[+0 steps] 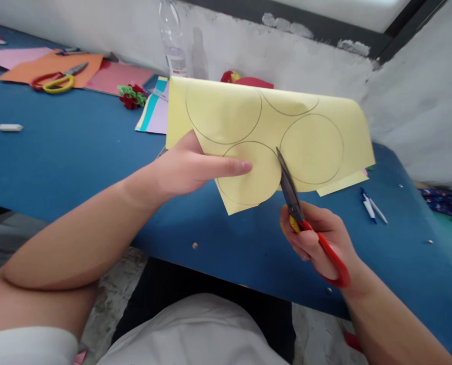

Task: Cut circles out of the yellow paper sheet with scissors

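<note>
My left hand (199, 165) grips a yellow sheet of paper (271, 129), thumb on top and the other fingers hidden beneath. Several pencilled circles mark the sheet, and its far edge curls over. In my right hand (320, 233) is a pair of scissors (292, 195) with red and yellow handles. Their dark blades meet the paper between two of the circles, by the right side of the circle under my thumb. Part of that circle's lower right outline has been cut along.
On the blue table (77, 162) lie red-and-yellow scissors (58, 81), orange paper (20, 71), a white eraser-like piece (10, 128) and pens (372, 205). A plastic bottle (172, 40) stands by the wall, near a red-and-green craft flower (132, 96).
</note>
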Action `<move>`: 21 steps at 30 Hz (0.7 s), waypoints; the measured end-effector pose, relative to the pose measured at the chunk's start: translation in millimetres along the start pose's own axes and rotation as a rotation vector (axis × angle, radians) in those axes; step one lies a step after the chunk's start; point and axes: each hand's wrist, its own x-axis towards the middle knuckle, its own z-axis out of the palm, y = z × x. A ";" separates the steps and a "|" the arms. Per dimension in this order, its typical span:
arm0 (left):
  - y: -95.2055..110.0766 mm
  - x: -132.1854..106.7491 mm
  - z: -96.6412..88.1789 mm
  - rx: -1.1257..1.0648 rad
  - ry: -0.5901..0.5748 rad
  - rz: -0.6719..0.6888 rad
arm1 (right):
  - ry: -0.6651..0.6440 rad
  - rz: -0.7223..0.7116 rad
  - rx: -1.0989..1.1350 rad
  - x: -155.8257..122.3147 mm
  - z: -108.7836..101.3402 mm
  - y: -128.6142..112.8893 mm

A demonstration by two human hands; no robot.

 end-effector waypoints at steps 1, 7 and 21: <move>-0.5 0.5 -1.0 0.004 -0.005 0.002 | -0.010 0.006 0.018 -0.4 -0.3 0.3; -5.9 2.9 -6.0 0.004 -0.068 0.053 | -0.051 0.072 0.140 0.7 0.8 2.2; -4.2 0.9 -2.6 0.204 -0.062 0.140 | -0.109 0.093 0.219 2.2 3.5 -0.7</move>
